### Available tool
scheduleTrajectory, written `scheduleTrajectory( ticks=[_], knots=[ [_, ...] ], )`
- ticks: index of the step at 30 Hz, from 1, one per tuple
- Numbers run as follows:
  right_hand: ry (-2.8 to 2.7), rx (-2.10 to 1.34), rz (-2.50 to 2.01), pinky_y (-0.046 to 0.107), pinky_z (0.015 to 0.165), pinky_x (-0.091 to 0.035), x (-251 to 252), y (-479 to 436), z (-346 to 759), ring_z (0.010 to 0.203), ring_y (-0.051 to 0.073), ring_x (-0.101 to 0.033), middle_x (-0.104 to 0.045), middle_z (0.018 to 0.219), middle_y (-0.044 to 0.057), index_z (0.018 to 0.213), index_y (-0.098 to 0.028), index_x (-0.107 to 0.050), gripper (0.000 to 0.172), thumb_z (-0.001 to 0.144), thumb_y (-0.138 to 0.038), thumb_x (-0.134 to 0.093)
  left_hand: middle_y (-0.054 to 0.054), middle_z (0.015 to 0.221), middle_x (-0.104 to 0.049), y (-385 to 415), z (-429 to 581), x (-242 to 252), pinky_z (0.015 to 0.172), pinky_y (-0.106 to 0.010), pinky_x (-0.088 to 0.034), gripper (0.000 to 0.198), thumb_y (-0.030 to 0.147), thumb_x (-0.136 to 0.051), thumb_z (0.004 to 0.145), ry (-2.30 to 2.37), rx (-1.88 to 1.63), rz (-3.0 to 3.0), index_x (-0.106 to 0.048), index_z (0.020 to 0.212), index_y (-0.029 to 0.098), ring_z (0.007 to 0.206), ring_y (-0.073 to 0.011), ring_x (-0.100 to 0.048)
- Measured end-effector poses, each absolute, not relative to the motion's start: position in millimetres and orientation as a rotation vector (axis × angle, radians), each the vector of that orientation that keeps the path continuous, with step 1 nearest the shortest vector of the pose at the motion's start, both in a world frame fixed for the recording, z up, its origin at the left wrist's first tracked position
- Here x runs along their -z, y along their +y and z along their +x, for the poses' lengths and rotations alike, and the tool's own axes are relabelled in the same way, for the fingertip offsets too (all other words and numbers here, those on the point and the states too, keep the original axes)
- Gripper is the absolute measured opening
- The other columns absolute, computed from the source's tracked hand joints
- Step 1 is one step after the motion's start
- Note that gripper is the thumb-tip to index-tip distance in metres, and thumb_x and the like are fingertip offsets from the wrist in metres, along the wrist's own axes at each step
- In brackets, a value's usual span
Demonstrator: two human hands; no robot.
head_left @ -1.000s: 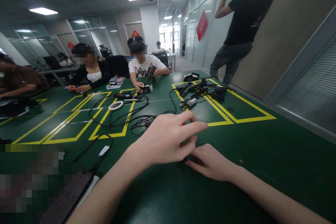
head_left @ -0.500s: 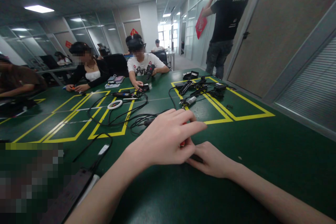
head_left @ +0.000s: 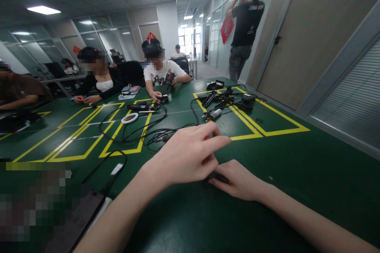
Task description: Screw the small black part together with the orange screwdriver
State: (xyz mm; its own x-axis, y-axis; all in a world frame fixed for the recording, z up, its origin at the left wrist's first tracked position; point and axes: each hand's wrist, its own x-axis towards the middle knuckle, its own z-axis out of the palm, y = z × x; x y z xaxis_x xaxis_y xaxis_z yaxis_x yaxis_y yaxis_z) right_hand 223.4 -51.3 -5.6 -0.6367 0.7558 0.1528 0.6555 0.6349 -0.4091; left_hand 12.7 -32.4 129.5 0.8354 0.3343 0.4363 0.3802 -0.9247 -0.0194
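Observation:
My left hand [head_left: 187, 156] hovers just above the green table [head_left: 297, 174], fingers curled round a small red thing [head_left: 207, 159] that shows only between them. My right hand [head_left: 237, 180] lies on the table just below and to the right of the left hand, fingers pressed on a small dark object [head_left: 219, 178] that is mostly hidden. The two hands touch at the fingertips.
Black cables [head_left: 139, 130] and a white ring [head_left: 130, 118] lie within yellow taped rectangles. A pile of black tools [head_left: 228, 101] sits at the far right. A dark power strip [head_left: 74, 225] lies at the near left. Seated people work across the table; one person stands by the wall.
My left hand has curled tighter and the red thing now shows between its fingers. The standing person has walked farther away along the wall. My right hand has barely moved.

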Motion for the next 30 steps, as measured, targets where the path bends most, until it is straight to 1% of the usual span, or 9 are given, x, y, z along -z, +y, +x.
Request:
scheduleTrajectory(
  ticks=[3, 5, 10, 15, 17, 20, 23, 25, 30],
  knots=[
    [-2.563, -0.448, -1.147, 0.027, 0.061, -0.041, 4.9, -51.7, 224.1, 0.069, 0.02, -0.072, -0.077, 0.082, 0.005, 0.12, -0.019, -0.065, 0.026, 0.101, -0.031, -0.052, -0.008, 0.117, -0.066, -31.7, 11.9, -128.5, 0.066, -0.026, -0.047, 0.035, 0.014, -0.048, 0.096, -0.601, 0.642, -2.872, -0.067, 0.125, 0.02, 0.079, -0.0136, -0.064],
    [-2.554, -0.435, -1.147, 0.027, 0.06, -0.04, 6.4, -51.4, 224.3, 0.067, 0.02, -0.071, -0.076, 0.079, 0.004, 0.12, -0.02, -0.066, 0.026, 0.101, -0.031, -0.052, -0.007, 0.113, -0.066, -31.6, 12.0, -128.9, 0.064, -0.026, -0.047, 0.032, 0.018, -0.049, 0.098, -0.605, 0.636, -2.871, -0.067, 0.124, 0.02, 0.077, -0.0137, -0.063],
    [-2.544, -0.439, -1.148, 0.027, 0.057, -0.038, 8.2, -50.9, 223.6, 0.062, 0.02, -0.068, -0.074, 0.074, 0.003, 0.12, -0.02, -0.067, 0.026, 0.1, -0.031, -0.053, -0.007, 0.099, -0.067, -31.3, 13.2, -130.7, 0.076, -0.032, -0.05, 0.031, 0.014, -0.051, 0.09, -0.525, 0.678, -2.883, -0.07, 0.114, 0.016, 0.089, -0.0196, -0.064],
    [-2.568, -0.446, -1.167, 0.027, 0.059, -0.04, 4.7, -51.9, 223.3, 0.065, 0.02, -0.069, -0.075, 0.076, 0.004, 0.119, -0.019, -0.066, 0.026, 0.101, -0.031, -0.053, -0.008, 0.119, -0.066, -30.7, 12.5, -128.7, 0.068, -0.028, -0.048, 0.033, 0.016, -0.047, 0.099, -0.561, 0.647, -2.826, -0.067, 0.124, 0.021, 0.083, -0.0146, -0.065],
    [-2.557, -0.433, -1.162, 0.027, 0.058, -0.04, 5.5, -51.9, 223.6, 0.064, 0.021, -0.07, -0.074, 0.075, 0.003, 0.119, -0.02, -0.067, 0.026, 0.1, -0.031, -0.053, -0.008, 0.118, -0.067, -31.1, 12.6, -128.6, 0.067, -0.027, -0.048, 0.029, 0.021, -0.048, 0.101, -0.561, 0.646, -2.83, -0.067, 0.123, 0.021, 0.081, -0.014, -0.065],
    [-2.539, -0.429, -1.139, 0.027, 0.059, -0.041, 8.5, -51.5, 223.9, 0.065, 0.021, -0.071, -0.075, 0.075, 0.003, 0.118, -0.02, -0.067, 0.025, 0.101, -0.031, -0.053, -0.008, 0.109, -0.069, -32.1, 13.2, -129.9, 0.071, -0.029, -0.05, 0.029, 0.02, -0.049, 0.097, -0.541, 0.663, -2.873, -0.069, 0.117, 0.018, 0.085, -0.0161, -0.066],
    [-2.535, -0.439, -1.117, 0.028, 0.062, -0.044, 10.3, -51.0, 224.1, 0.07, 0.022, -0.073, -0.077, 0.08, 0.004, 0.118, -0.02, -0.067, 0.025, 0.101, -0.031, -0.052, -0.009, 0.112, -0.068, -32.9, 13.3, -130.8, 0.074, -0.03, -0.05, 0.032, 0.017, -0.052, 0.089, -0.512, 0.72, -2.89, -0.07, 0.114, 0.017, 0.088, -0.018, -0.065],
    [-2.539, -0.44, -1.121, 0.027, 0.062, -0.044, 9.9, -51.0, 224.2, 0.07, 0.022, -0.073, -0.077, 0.082, 0.005, 0.119, -0.02, -0.067, 0.025, 0.101, -0.031, -0.053, -0.009, 0.116, -0.067, -33.0, 12.7, -130.4, 0.07, -0.03, -0.049, 0.033, 0.015, -0.052, 0.087, -0.501, 0.737, -2.879, -0.071, 0.115, 0.017, 0.083, -0.0163, -0.065],
    [-2.563, -0.434, -1.148, 0.027, 0.06, -0.042, 7.5, -51.5, 224.4, 0.067, 0.021, -0.071, -0.077, 0.081, 0.005, 0.122, -0.019, -0.066, 0.027, 0.101, -0.03, -0.054, -0.006, 0.116, -0.068, -32.4, 12.1, -128.5, 0.059, -0.027, -0.042, 0.031, 0.015, -0.05, 0.094, -0.55, 0.675, -2.835, -0.07, 0.117, 0.02, 0.07, -0.012, -0.06]
  ],
)
